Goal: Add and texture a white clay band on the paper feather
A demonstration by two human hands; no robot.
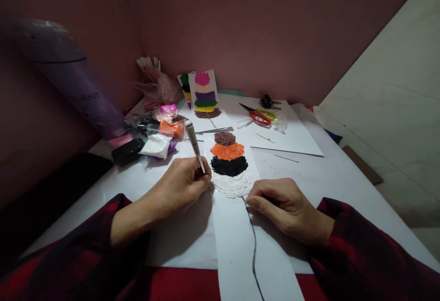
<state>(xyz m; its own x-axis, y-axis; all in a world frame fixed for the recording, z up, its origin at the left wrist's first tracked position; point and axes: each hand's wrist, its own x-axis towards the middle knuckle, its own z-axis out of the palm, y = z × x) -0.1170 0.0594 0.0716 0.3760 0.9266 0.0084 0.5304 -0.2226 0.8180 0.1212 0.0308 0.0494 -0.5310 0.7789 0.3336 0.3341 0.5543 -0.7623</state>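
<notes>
My left hand (187,179) is closed around a slim pen-like tool (192,138) with a patterned grey handle, its upper end tilted up. The fingertips rest by the left edge of a white paper strip (233,236). On that strip sits a layered clay piece (228,165) with brown, orange, black and white textured bands. From its white bottom band a thin dark wavy line (254,241) runs down the paper. My right hand (280,204) is pinched at the band's lower right, beside the top of this line; anything between its fingers is hidden.
Bagged coloured clay (156,145) lies at left, below a tall purple cylinder (75,80). Finished striped cards (206,94) lean at the back. Scissors (259,115) and keys (270,102) lie back right on a white sheet (302,136), with thin sticks (287,158) nearer.
</notes>
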